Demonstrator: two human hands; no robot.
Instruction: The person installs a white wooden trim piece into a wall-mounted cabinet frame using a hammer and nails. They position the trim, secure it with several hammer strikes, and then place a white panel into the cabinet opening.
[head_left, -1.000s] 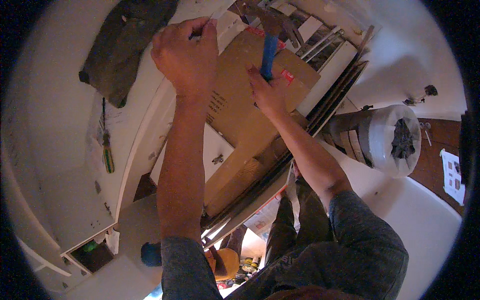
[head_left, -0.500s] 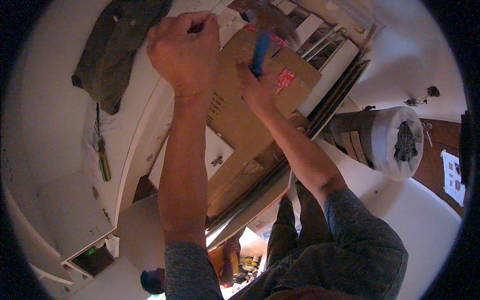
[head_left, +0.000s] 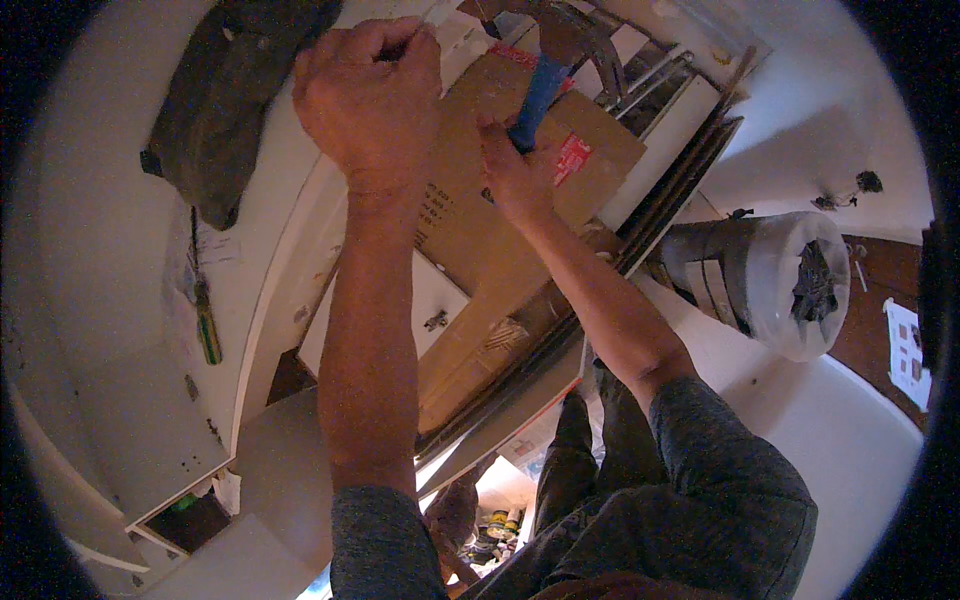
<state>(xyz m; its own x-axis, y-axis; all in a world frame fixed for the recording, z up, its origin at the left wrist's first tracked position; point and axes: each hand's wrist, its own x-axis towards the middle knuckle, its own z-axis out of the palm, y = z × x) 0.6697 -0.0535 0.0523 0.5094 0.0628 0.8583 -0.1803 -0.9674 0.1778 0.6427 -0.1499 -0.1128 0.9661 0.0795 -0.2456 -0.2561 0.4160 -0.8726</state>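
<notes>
My left hand point(head_left: 370, 100) is closed in a fist at the upper middle, over the edge of a white panel point(head_left: 290, 240). A small pale end point(head_left: 437, 14) shows by its fingertips; what the fingers grip is mostly hidden. To its right, my right hand point(head_left: 520, 175) is wrapped round the blue grip of a hammer point(head_left: 541, 92). The hammer's head is raised at the top, beyond the hand, with a curved metal part showing. Beneath both hands lies a flat brown cardboard sheet point(head_left: 490, 260) with red labels.
A dark cloth garment point(head_left: 225, 100) and a screwdriver point(head_left: 207, 325) lie on the white surface at left. A plastic-wrapped roll point(head_left: 750, 280) stands out at right. A white board with a small metal fitting point(head_left: 435, 320) lies by my left forearm. Cardboard layers edge the stack.
The hammer, blurred before, has swung rightward and shows more sharply. My left hand has stayed in place. At the lower edge, another person's dark-haired head has gone out of view.
</notes>
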